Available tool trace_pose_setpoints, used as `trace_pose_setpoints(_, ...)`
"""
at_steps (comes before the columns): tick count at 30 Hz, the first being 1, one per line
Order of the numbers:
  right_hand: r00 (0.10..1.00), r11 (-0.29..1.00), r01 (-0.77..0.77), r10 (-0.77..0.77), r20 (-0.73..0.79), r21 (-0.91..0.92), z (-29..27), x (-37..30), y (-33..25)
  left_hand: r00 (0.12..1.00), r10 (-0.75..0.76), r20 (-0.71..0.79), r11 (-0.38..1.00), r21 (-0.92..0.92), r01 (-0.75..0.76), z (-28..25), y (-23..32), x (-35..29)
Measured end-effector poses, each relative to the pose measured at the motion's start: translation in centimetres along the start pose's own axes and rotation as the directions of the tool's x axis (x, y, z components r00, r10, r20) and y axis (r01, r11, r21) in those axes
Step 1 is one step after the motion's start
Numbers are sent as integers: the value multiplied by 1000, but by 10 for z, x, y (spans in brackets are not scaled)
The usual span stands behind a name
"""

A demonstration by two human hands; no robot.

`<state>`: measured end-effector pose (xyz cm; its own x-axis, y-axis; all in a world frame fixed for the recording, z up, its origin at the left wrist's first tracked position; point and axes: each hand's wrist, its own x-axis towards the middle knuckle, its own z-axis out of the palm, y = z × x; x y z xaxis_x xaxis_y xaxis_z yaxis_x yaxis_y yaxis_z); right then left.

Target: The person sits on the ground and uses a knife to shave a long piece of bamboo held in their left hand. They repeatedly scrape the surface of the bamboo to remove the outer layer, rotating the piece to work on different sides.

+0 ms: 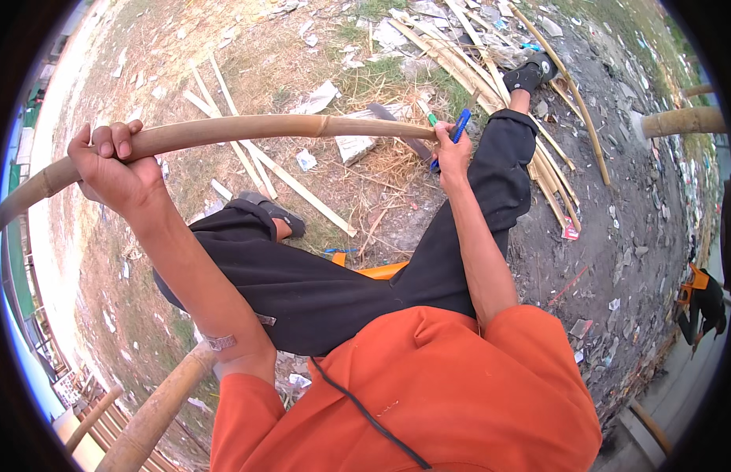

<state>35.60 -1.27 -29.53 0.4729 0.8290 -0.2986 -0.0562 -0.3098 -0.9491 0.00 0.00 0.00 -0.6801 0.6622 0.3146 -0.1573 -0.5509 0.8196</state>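
A long, curved bamboo pole [247,128] spans the view above my lap, running out past the left rim. Near its left part, my left hand [117,161] is wrapped round it with the fingers over the top. My right hand [452,153] is closed at the pole's right end, together with a blue-handled tool [460,126] whose kind I cannot make out. A dark, flat blade [389,118] passes behind the pole beside this hand; whether it belongs to the blue handle is unclear. A small green piece [427,112] shows next to my right fingers.
Split bamboo strips [452,59] lie heaped by my right foot, with more strips [290,189] at the left. A thin bent bamboo piece [589,126] rests on the dark ground. Thick bamboo posts [157,413] stand at the lower left and right rim. Litter covers the ground.
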Motion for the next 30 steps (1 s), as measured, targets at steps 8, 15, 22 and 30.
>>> trace_pose_setpoints(8, 874, 671, 433, -477, 98, -602, 7, -15, -23, 988, 149, 33, 989, 13, -150, 37, 16, -31)
trace_pose_setpoints(15, 918, 801, 370, -240, 314, -470, 10, -21, -11, 977, 185, 102, 977, 86, -194, 15, 22, -17)
trace_pose_setpoints(22, 898, 781, 372, -166, 407, -502, 63, -15, 32, 959, 267, 100, 945, 169, -281, 21, 26, -21)
trace_pose_setpoints(30, 828, 721, 271, 163, 537, -637, 105, -30, 32, 967, 175, 187, 971, 131, -201, 33, -7, -37)
